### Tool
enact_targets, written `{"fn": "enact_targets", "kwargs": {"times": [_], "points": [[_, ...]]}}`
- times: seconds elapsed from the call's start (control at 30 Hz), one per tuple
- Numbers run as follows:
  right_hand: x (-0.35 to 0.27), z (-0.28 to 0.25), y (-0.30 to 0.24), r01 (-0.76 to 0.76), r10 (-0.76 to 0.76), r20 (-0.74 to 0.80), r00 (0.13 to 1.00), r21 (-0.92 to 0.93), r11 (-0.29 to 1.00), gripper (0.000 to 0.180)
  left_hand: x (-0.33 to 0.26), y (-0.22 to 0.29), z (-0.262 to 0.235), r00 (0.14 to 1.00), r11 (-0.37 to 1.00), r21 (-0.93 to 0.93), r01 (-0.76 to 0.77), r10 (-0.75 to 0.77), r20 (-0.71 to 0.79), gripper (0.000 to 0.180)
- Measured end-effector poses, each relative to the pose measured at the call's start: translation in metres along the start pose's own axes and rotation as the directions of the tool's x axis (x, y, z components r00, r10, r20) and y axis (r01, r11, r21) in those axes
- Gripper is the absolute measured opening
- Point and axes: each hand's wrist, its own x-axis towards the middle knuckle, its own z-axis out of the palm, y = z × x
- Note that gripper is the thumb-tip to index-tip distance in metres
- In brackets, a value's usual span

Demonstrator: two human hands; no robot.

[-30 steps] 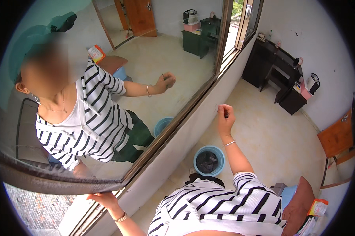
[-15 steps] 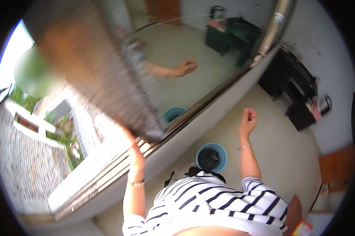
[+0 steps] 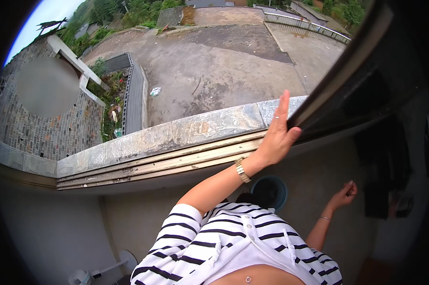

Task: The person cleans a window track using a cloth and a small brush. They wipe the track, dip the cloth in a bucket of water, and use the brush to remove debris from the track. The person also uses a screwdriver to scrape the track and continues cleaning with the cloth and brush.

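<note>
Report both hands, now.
Left hand: open, at the edge of the window sash.
Right hand: curled closed; whether it holds anything cannot be told.

Around twelve o'clock I see a paved yard [image 3: 209,71], with trees [image 3: 129,15] at eleven and a pale railing [image 3: 309,24] near one. A brick wall [image 3: 27,135] stands at nine; a whitish scrap [image 3: 155,91] lies at ten. Indoors, I make out a blue bucket [image 3: 285,192] between four and five, dark furniture [image 3: 385,164] past three.

The single wide view looks steeply down from head height, close above the striped shirt [image 3: 233,230] at lower centre, facing out past the window sash [image 3: 339,72] at upper right.
</note>
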Motion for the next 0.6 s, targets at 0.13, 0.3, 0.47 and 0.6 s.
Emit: {"fn": "enact_targets", "kwargs": {"times": [0.13, 0.3, 0.47, 0.6], "points": [[0.004, 0.022, -0.021, -0.001, 0.001, -0.009, 1.000, -0.004, 1.000, 0.021, 0.021, -0.009, 0.031, 0.998, 0.989, 0.145, 0.026, -0.033, 0.047, 0.092], [0.001, 0.046, -0.054, -0.013, 0.010, 0.032, 0.999, 0.091, 0.996, 0.017, 0.046, -0.018, 0.064, 0.991, 0.975, 0.207, 0.076, -0.097, 0.094, 0.092], [-0.012, 0.056, -0.080, -0.055, 0.043, 0.068, 0.997, 0.181, 0.982, 0.014, 0.044, -0.025, 0.085, 0.998, 0.928, 0.371, 0.035, -0.012, -0.064, 0.095], [-0.028, 0.071, -0.093, -0.069, 0.031, 0.175, 0.984, 0.211, 0.975, 0.013, 0.045, -0.012, 0.058, 0.983, 0.950, 0.302, 0.084, -0.128, 0.131, 0.088]]}}
